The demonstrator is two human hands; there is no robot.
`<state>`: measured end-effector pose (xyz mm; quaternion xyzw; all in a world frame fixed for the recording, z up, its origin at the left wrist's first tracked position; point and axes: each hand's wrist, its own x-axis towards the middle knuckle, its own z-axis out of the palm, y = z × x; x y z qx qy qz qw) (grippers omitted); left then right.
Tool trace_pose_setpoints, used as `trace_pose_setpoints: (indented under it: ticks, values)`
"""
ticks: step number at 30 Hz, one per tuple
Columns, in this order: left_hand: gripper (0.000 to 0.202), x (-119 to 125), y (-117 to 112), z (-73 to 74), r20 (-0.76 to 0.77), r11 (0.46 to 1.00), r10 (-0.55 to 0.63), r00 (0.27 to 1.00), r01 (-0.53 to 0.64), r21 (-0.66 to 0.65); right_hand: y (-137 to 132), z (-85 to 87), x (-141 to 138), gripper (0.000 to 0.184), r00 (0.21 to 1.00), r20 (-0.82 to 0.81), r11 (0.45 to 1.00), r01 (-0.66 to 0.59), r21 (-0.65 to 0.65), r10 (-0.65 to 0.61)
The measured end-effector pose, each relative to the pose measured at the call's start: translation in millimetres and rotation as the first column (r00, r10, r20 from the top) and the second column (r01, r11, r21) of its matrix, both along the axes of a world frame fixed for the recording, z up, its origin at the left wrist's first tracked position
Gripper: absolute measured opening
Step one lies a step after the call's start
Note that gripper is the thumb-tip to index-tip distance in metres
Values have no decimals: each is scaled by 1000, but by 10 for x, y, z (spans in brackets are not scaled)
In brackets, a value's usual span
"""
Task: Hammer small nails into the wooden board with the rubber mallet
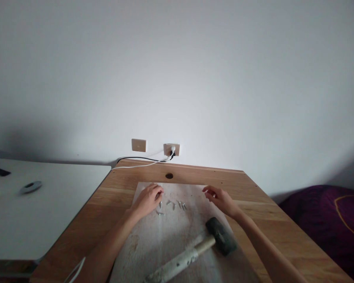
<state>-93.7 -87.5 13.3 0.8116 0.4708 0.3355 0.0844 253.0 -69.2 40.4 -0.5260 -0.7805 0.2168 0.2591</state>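
Note:
My left hand (150, 199) is over the far left part of a pale, worn board (153, 243), its fingers curled inward. Whether something small is between them is hidden. Just below its fingertips lie small shiny metal pieces (160, 213), perhaps nails or screws. Several more metal pins (181, 205) are spread to the right of them, roughly mid-board. At the board's far right edge is my right hand (221, 199), with finger and thumb bent but apart and nothing visible in them. Nearer to me rests a mallet (221, 236) with a black head and a worn, white-smeared handle.
The board lies on a wooden table (106, 208) against a wall. Cables (141, 166) run along its back to a wall socket (171, 149). A white table (61, 196) with a tape-like roll (31, 187) stands left; a purple beanbag-like item (321, 212) is right.

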Motion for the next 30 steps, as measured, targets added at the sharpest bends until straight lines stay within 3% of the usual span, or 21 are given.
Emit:
trace_pose_setpoints:
  ticks: [4,9,30]
  values:
    - [17,3,5,-7,-2,1000,-2,1000,2,1,-142,-286,283,43,980,-118,986,166,18,-163]
    - [17,-6,1,-6,6,1000,-4,1000,4,2,-205,-474,332,43,940,-199,955,292,50,-277]
    - [17,-3,-7,-5,29,1000,0,1000,0,-2,-272,-453,276,39,930,-203,942,327,77,-307]
